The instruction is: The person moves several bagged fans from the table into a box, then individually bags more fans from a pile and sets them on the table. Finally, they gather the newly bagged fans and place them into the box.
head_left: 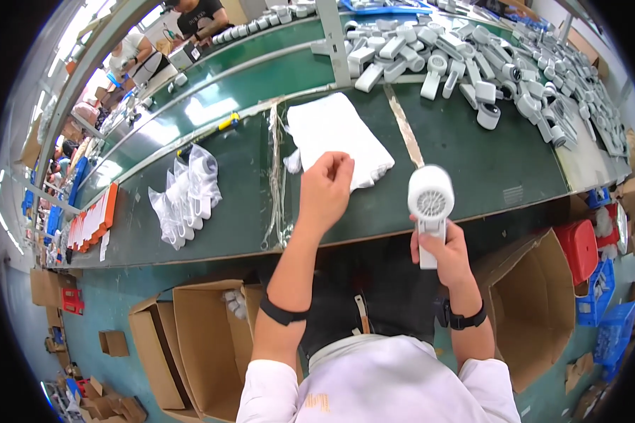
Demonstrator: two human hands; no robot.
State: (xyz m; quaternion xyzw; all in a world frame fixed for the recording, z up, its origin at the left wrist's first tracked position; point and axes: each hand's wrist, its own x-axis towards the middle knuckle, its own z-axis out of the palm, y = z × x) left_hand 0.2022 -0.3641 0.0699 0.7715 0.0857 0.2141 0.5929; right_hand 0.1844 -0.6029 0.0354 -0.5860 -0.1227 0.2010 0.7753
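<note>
My right hand (448,252) is closed round the handle of a white handheld fan (430,194), held upright at the table's front edge with its round grille facing me. Over the near part of a stack of thin white sheets or bags (337,130), my left hand (326,187) has its fingers pinched together. Whether anything is between those fingertips I cannot make out. To the left lies a row of white fans in clear plastic bags (188,194) on the green tabletop (243,211).
Many grey and white fans (430,53) are heaped at the back right. Orange-and-white boxes (95,218) stand at the far left. Open cardboard boxes (208,338) flank me below the table. A metal post (334,42) rises at the back. Two people work beyond.
</note>
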